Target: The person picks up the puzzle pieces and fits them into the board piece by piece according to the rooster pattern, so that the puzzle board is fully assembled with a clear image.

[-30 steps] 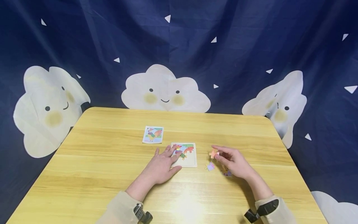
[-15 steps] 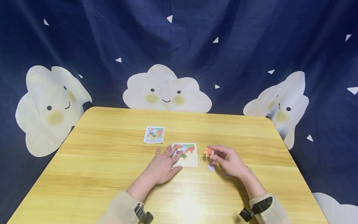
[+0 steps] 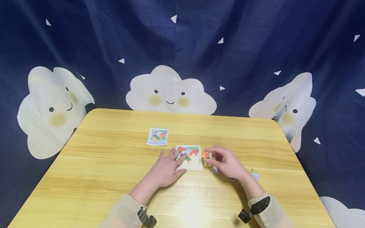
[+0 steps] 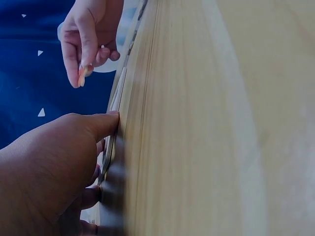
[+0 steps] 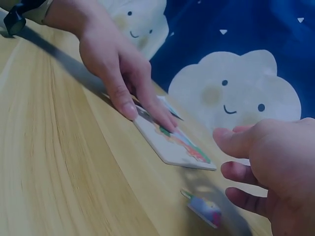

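Observation:
My left hand (image 3: 164, 171) lies with outstretched fingers across the left part of a square jigsaw board (image 3: 196, 165). Joined pieces on the board show a rooster's head and red tail; its lower right is bare white. Thumb and forefinger of my right hand (image 3: 228, 164) pinch an orange puzzle piece (image 3: 206, 155) just off the board's right edge. In the left wrist view the puzzle piece (image 4: 82, 76) is seen edge-on between the fingertips. The right wrist view does not show it. A purple loose piece (image 5: 204, 211) lies on the table below the right hand.
Behind the board, to the left, lies a picture card (image 3: 157, 136) with the rooster drawing. Another loose piece (image 3: 254, 174) rests right of my right wrist, partly hidden. The wooden table (image 3: 114, 126) ends at a dark blue curtain (image 3: 228, 57) with clouds.
My right hand has moved left with the orange puzzle piece, close to the board. A loose piece by the right wrist has come into view. My left hand stays on the board.

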`<move>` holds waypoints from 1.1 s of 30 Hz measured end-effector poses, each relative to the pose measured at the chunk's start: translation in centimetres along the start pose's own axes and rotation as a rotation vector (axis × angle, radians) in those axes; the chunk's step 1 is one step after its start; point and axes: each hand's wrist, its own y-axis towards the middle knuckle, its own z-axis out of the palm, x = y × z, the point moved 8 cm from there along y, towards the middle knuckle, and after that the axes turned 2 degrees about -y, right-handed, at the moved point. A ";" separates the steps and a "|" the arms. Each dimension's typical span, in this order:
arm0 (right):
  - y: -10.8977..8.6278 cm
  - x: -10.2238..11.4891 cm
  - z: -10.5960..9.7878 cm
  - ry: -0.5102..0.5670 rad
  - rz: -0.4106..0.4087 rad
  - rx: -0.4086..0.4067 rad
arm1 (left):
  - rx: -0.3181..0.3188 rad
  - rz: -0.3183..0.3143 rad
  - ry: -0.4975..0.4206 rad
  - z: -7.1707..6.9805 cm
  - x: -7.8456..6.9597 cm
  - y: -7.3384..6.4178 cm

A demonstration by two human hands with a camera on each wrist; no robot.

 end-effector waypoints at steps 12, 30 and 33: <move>1.8 0.7 2.9 -0.099 -0.052 0.041 | 0.003 -0.004 -0.002 0.1 0.1 0.1; 2.8 1.1 4.4 -0.371 -0.113 0.074 | -0.002 0.003 -0.007 0.0 -0.1 -0.2; 2.9 1.1 4.5 -0.393 -0.112 0.076 | 0.001 0.001 -0.006 0.0 0.0 -0.2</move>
